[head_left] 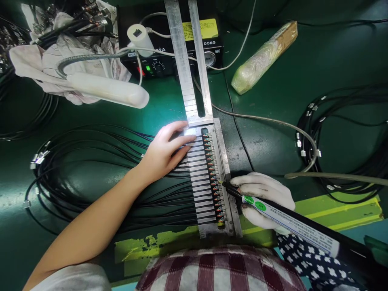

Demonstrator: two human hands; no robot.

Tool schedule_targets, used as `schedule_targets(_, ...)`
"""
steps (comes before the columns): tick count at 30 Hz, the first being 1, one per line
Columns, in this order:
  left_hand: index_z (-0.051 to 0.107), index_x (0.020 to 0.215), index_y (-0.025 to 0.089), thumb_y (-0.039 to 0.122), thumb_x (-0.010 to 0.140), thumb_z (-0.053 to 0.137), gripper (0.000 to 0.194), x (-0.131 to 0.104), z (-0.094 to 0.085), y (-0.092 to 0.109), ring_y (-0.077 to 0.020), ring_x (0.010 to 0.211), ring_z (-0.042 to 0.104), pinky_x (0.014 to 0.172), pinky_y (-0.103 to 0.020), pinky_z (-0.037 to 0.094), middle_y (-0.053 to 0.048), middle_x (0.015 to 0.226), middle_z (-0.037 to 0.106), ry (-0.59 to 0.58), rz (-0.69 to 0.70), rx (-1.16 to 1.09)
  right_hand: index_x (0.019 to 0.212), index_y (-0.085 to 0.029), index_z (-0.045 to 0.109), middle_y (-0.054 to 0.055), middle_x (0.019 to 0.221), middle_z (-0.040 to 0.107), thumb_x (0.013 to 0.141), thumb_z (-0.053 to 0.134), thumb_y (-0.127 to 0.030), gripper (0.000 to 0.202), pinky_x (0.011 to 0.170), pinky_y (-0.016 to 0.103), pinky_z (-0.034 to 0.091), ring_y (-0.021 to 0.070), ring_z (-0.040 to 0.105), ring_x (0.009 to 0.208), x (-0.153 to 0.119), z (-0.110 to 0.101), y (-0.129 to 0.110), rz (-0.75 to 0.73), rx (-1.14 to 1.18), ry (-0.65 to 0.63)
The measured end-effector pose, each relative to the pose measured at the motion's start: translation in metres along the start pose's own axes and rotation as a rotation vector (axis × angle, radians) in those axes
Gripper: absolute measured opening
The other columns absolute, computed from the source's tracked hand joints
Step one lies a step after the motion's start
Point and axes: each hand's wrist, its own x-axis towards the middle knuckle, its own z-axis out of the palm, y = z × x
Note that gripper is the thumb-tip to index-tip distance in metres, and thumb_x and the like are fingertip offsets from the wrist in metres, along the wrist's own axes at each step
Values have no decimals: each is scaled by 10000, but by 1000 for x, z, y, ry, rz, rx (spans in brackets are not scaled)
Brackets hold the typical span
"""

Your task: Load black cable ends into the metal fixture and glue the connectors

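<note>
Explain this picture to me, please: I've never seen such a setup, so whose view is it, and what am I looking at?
There is no robot here. A head-worn camera looks down past the person's own hands at a green bench.

The bare left hand rests its fingertips on the upper end of a slotted metal fixture. Black cables run into it from the left, their stripped, connector-like ends lined up in a row.

The right hand, in a white glove, holds a black pen-shaped tool. Its tip is at that row's right side; whether it touches is unclear.

Behind stands a black control box with a dial and gauge. Around lie white gloves, a film-wrapped block and more coiled cable.
</note>
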Motion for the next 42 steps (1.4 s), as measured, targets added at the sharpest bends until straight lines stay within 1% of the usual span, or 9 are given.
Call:
schedule_targets(6,617,1245,254,218,960,530,300,0,-1,0,-259,1313,467,1081,-477,448,-112,1399,479,-11,-17,0,1055,-173,656,108,1008,751,775,696,-155,283,779,352,621,232,735,907,2,0,0,24,16,3)
schedule_targets(9,619,1245,246,210,957,534,303,0,0,0,-266,1310,469,1080,-480,448,-116,1401,481,-4,-10,-7,1068,-160,658,111,999,750,767,705,-138,305,775,349,623,237,731,925,1,1,2,19,37,10)
schedule_targets(13,611,1253,238,197,953,541,311,0,1,0,-264,1311,470,1079,-478,451,-126,1400,479,2,7,0,1104,-170,653,106,1021,749,773,710,-146,336,779,364,626,247,726,951,-2,1,3,24,39,11)
schedule_targets(18,619,1240,225,193,950,545,301,0,0,0,-266,1304,478,1072,-476,459,-133,1390,488,7,15,4,1062,-150,655,139,1019,751,808,675,-168,255,837,367,604,237,733,934,-2,-5,-6,-25,-36,33)
schedule_targets(23,625,1233,221,200,951,542,294,1,0,0,-268,1298,484,1065,-482,464,-134,1387,495,9,18,6,1024,-160,653,125,954,764,823,651,-189,203,778,350,613,221,745,871,-6,-4,-15,-9,-69,8)
schedule_targets(29,628,1235,234,205,950,542,299,1,0,1,-274,1290,490,1062,-491,465,-126,1387,497,14,10,-2,1014,-162,652,115,958,766,813,663,-193,204,772,355,611,222,746,878,-10,2,-11,7,-58,0)
schedule_targets(32,630,1233,217,195,950,544,297,1,0,0,-269,1287,489,1067,-476,461,-135,1381,495,16,18,-2,1029,-168,650,111,966,765,814,664,-195,217,776,360,611,224,744,886,-10,2,-9,15,-53,1)
schedule_targets(36,628,1237,233,201,951,545,300,1,1,1,-267,1290,485,1065,-474,461,-123,1386,493,16,13,-5,1044,-177,647,103,970,763,809,667,-190,236,786,366,611,228,742,893,-10,2,-8,17,-50,-5)
schedule_targets(42,627,1241,238,200,950,545,305,1,0,1,-268,1289,486,1066,-476,461,-120,1390,493,13,12,-6,1034,-160,653,116,971,760,794,676,-173,241,786,360,608,228,740,895,-12,2,-8,8,-39,-4)
